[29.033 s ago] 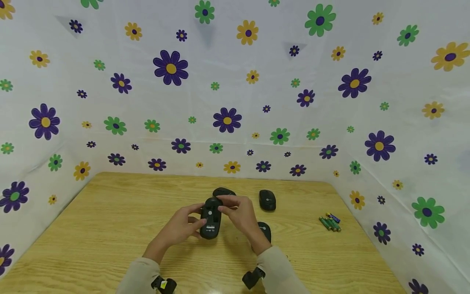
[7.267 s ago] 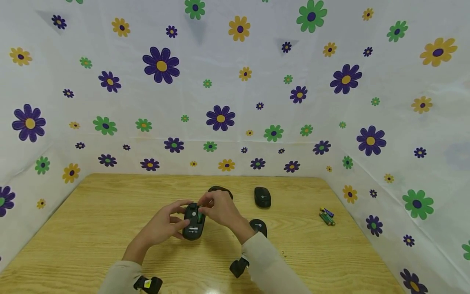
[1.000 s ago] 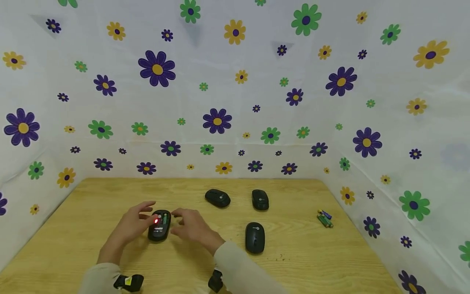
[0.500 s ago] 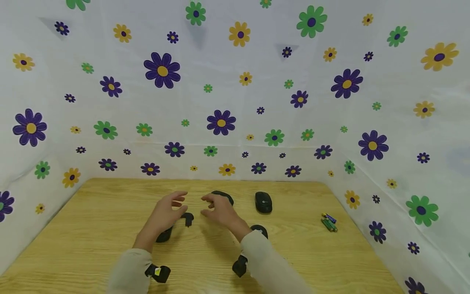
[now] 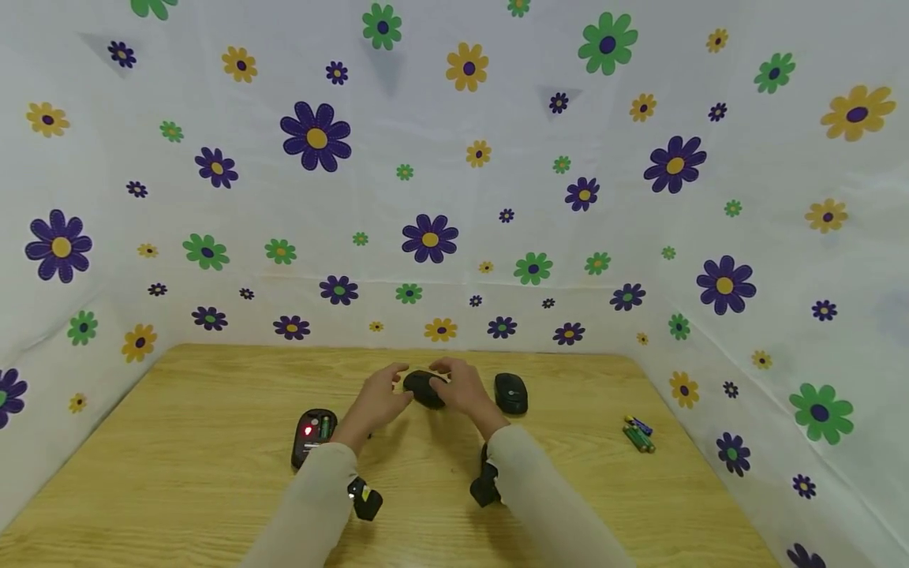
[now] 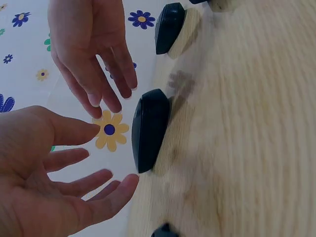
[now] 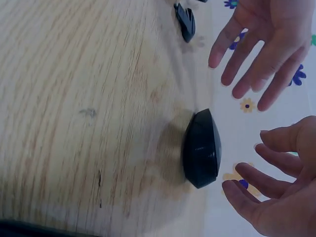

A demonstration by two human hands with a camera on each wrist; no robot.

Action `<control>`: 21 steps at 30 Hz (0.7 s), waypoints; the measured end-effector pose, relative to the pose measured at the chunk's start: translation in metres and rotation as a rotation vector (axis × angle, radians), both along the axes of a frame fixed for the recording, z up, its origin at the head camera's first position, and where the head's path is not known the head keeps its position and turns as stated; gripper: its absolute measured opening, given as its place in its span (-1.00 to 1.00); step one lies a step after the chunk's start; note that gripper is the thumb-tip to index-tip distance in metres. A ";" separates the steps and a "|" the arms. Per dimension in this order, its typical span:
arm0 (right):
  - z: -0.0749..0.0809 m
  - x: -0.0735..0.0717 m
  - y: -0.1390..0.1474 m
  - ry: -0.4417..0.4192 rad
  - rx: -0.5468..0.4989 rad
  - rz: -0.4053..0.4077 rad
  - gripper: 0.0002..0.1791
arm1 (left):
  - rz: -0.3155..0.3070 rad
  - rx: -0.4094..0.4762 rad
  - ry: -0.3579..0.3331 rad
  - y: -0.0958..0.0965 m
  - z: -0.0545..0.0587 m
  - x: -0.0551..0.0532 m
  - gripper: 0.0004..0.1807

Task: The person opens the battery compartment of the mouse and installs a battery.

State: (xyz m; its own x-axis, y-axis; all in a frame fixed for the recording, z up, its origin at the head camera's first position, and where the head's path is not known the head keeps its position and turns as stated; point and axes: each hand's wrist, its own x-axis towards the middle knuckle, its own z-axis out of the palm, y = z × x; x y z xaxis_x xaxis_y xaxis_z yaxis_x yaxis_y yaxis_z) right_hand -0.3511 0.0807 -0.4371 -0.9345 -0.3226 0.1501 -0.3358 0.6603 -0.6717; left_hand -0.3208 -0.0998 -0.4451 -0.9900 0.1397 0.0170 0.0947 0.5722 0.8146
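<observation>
A black computer mouse (image 5: 424,390) lies right side up at the back middle of the table. My left hand (image 5: 376,401) is on its left with fingers spread and relaxed. On its right is my right hand (image 5: 461,388), fingers loosely bent. Both wrist views show the fingers apart from the mouse (image 6: 150,131), with nothing held. Left of my left forearm, another mouse (image 5: 303,435) rests upside down, its battery slot uncovered, a green battery (image 5: 325,427) inside and a red light glowing. A loose black cover (image 7: 185,22) appears in the right wrist view, mostly hidden by my left wrist in the head view.
A third black mouse (image 5: 511,393) sits right of my right hand. Another one is largely hidden behind my right forearm. Several batteries (image 5: 639,437), green and blue, lie together near the table's right edge. A flowered white sheet (image 5: 454,181) encloses the table's back and sides.
The overturned mouse, held earlier with its slot bare and later receiving a green battery, now lies at the left, lit red. Both hands left it and moved right to the back middle mouse.
</observation>
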 end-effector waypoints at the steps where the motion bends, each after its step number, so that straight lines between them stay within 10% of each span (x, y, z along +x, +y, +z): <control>1: 0.000 -0.002 0.001 -0.002 -0.005 -0.009 -0.67 | 0.003 0.001 0.006 0.003 0.001 -0.003 -0.38; 21: -0.013 -0.010 -0.007 -0.094 0.036 -0.092 -0.68 | 0.048 -0.032 -0.006 0.024 -0.018 -0.028 -0.39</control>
